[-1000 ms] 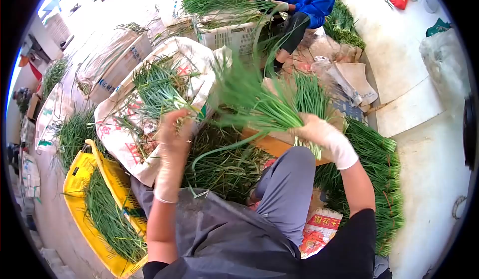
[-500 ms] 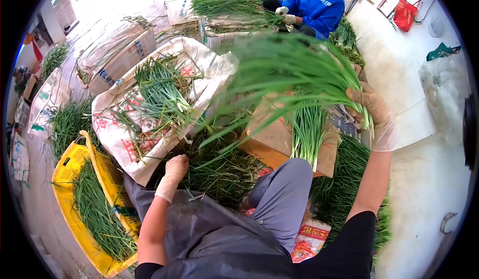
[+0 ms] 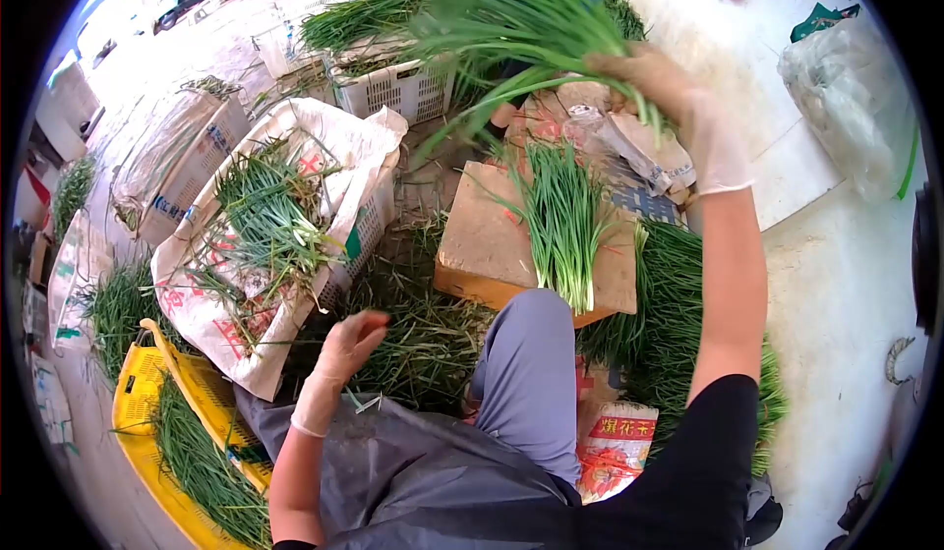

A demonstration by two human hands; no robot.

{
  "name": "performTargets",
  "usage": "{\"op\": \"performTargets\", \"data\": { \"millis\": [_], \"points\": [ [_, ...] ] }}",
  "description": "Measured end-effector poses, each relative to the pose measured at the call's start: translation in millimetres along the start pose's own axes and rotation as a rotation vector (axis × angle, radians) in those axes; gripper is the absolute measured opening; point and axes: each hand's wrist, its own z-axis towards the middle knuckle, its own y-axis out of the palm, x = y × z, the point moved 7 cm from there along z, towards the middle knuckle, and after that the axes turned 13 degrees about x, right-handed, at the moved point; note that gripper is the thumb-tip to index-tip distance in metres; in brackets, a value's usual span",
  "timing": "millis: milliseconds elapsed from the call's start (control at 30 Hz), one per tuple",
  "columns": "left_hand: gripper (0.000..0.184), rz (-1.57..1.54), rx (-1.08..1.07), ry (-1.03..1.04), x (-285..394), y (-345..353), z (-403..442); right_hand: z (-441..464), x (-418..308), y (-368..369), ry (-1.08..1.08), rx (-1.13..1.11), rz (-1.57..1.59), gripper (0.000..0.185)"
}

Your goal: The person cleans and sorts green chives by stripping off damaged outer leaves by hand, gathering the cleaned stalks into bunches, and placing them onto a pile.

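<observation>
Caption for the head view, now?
Gloved right hand raises garlic chives above a box; left hand empty.

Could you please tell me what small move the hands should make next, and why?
I would probably lower the right hand toward the left hand so both can tidy the held bunch. Its leaves fan out loosely, some hanging apart, while the left hand is empty, low by the pile of loose leaves.

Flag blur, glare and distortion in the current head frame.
Head view: fisheye curvature, black corners; floor at upper left nearly blown out; raised green bunch motion-blurred, worst towards the leaf tips; right hand slightly soft; bunch on the box comparatively sharp.
</observation>
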Motion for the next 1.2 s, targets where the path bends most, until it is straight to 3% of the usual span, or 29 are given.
{"op": "performTargets", "data": {
  "millis": [67, 100, 133, 200, 233, 267, 300, 367, 433, 500, 567, 600, 633, 667, 700, 767, 800, 867, 967, 1000, 1067, 1133, 1167, 1200],
  "points": [
    [0.029, -0.23, -0.078, 0.089, 88.1, 22.9, 19.4, -11.5, -12.5, 22.7, -0.022, -0.104, -0.111, 0.053],
    [0.039, -0.286, -0.185, 0.155, 122.8, 35.6, 29.7, -22.5, -18.4, 36.0, -0.004, -0.11, -0.009, 0.055],
    [0.052, -0.506, -0.223, 0.053, 140.3, 50.8, 39.8, -35.4, -30.0, 50.3, -0.036, -0.214, 0.005, 0.057],
    [0.06, -1.303, -0.366, -0.286, 157.1, 87.5, 74.2, -60.3, -38.7, 72.9, -0.081, -0.438, 0.005, 0.059],
    [0.06, -1.298, -0.367, -0.289, 153.6, 90.3, 90.5, -73.3, -36.0, 82.5, -0.091, -0.556, -0.006, 0.058],
    [0.06, -1.529, -0.176, -0.207, 147.3, 77.4, 112.8, -92.1, -35.4, 80.7, -0.006, -0.636, -0.113, 0.057],
    [0.06, -1.753, 0.023, -0.12, 134.5, 66.5, 128.5, -88.5, -11.3, 92.0, -0.078, -0.718, -0.11, 0.05],
    [0.053, -1.132, 0.188, 0.005, 69.5, 31.3, 157.5, -80.6, 11.8, 72.9, -0.099, -0.652, -0.381, 0.046],
    [0.044, -1.479, 0.508, -0.548, 15.4, 24.1, 152.6, -64.7, 29.6, 33.7, -0.064, -0.503, -0.418, 0.044],
    [0.034, -1.318, 0.63, -0.706, -42.3, 3.2, 154.8, -58.3, 16.4, -16.0, -0.068, -0.378, -0.386, 0.044],
    [0.028, -1.574, -0.033, -0.308, -150.4, -20.6, 157.5, -53.8, 4.8, -79.8, -0.097, -0.087, -0.133, 0.038],
    [0.028, -1.569, -0.043, -0.312, -130.0, -15.9, 150.3, -43.1, 21.7, -96.8, -0.054, -0.037, -0.049, 0.035],
    [0.027, -1.126, 0.232, -0.438, -109.9, -11.6, 132.9, -23.4, 38.9, -105.7, -0.01, 0.007, 0.032, 0.032],
    [0.026, -0.665, 0.487, -0.536, -91.9, -13.7, 109.5, 1.3, 62.7, -91.2, 0.014, -0.024, -0.208, 0.029],
    [0.028, -0.384, 0.396, -0.455, -69.9, 1.0, 103.2, 19.5, 83.2, -87.6, 0.031, 0.125, -0.683, 0.031],
    [0.029, -0.072, 0.243, -0.249, -62.0, 35.9, 102.7, 29.9, 86.2, -87.8, 0.014, 0.18, -0.436, 0.035],
    [0.028, -0.068, 0.171, -0.266, -49.2, 52.2, 102.1, 39.8, 89.8, -94.5, 0.011, 0.186, -0.437, 0.035],
    [0.027, -0.102, 0.012, -0.287, -26.0, 82.8, 98.8, 56.1, 94.3, -124.3, -0.101, 0.464, -0.355, 0.041],
    [0.031, -0.292, -0.212, -0.488, 5.2, 126.1, 99.1, 51.0, 117.1, -153.2, 0.032, 0.722, -0.245, 0.05],
    [0.032, -0.314, -0.237, -0.463, 5.8, 141.3, 103.0, 50.8, 129.8, -148.2, 0.04, 0.724, -0.247, 0.05],
    [0.037, -0.381, -0.296, -0.384, 10.5, 174.1, 110.0, 45.9, 171.2, -122.5, 0.055, 0.817, -0.376, 0.05],
    [0.047, -0.373, -0.386, -0.479, 21.8, 205.1, 115.4, 13.4, 200.8, -61.4, -0.019, 0.856, -0.499, 0.05],
    [0.052, -0.402, -0.419, -0.501, 26.3, 221.2, 117.5, -8.6, 220.9, -22.1, 0.17, 0.696, -0.547, 0.051],
    [0.052, -0.4, -0.425, -0.504, 23.5, 239.0, 119.0, -39.9, 226.9, 12.9, 0.217, 0.734, -0.466, 0.052]
  ]
}}
